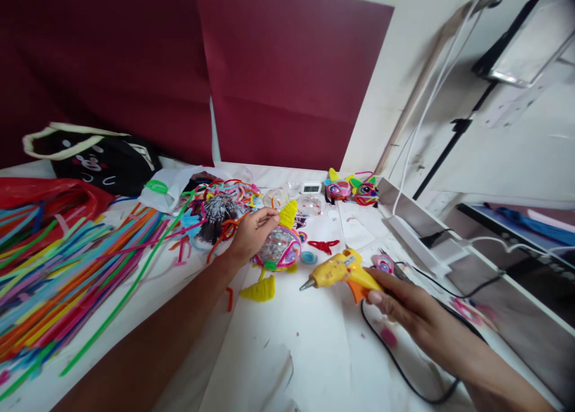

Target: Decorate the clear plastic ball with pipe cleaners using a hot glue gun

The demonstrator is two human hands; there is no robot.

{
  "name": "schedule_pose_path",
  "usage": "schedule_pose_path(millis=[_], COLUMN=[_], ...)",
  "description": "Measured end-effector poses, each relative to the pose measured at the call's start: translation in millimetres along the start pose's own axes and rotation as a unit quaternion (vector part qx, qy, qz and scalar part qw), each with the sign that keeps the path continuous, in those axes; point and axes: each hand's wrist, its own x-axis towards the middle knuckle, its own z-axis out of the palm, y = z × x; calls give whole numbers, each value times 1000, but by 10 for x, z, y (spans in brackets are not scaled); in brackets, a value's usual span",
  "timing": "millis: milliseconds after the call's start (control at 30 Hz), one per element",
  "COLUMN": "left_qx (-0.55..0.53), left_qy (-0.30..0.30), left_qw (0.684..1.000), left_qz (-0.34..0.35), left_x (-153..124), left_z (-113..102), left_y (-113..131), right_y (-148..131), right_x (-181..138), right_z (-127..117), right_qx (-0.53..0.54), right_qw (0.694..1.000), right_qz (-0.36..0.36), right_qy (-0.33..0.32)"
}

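ball [276, 248], clear with pink and purple trim, sits on the white table [296, 352], between the two hands. left hand [255, 229] is at the ball's upper left, fingers curled together by the yellow ear [288, 213] at the ball's top; can't tell if they pinch it or just touch it. right hand [398, 301] is to the right of the ball and closer to the camera, fingers wrapped round the handle of the glue gun [335, 269]. nozzle points left, apart from the ball. yellow piece [259, 289] lies just in front of the ball; can't tell if it's attached. red twist [323, 245] and blue coil [309, 257] are just right of the ball. timer [310, 188] is behind it, two masks [353, 189] further back and right. pipe cleaners [90, 268] spread well left of the ball. black cord [390, 352] loops on its right.
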Motion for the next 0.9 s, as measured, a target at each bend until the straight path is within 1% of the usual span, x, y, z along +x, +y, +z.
schedule_pose_path(millis=[67, 167, 300, 400, 467, 633, 767, 900], left_qx=[-4, -8, -9, -9, -7, 0, -5, -12], left_qy=[1, 3, 3, 6, 8, 11, 11, 10], left_qw=[1000, 1000, 1000, 1000, 1000, 1000, 1000, 1000], left_qz=[-3, -6, -9, -11, -10, -5, -6, -7], left_x=[2, 4, 2, 6, 10, 3, -8, -6], left_z=[2, 0, -10, -16, -20, -26, -25, -20], left_y=[-9, -20, -18, -14, -13, -4, -2, -19], right_y=[-45, -64, -63, -83, -115, -197, -183, -145], right_x=[10, 66, 162, 241, 304, 449, 527, 592], right_z=[-2, 27, 77, 105, 118, 144, 179, 214], right_qx=[28, 99, 208, 255, 266, 276, 292, 287], right_qw=[999, 991, 972, 960, 957, 958, 955, 955], right_qz=[8, 23, 35, 33, 32, 19, 6, -18], right_qy=[39, 84, 99, 112, 112, 78, 57, 67])
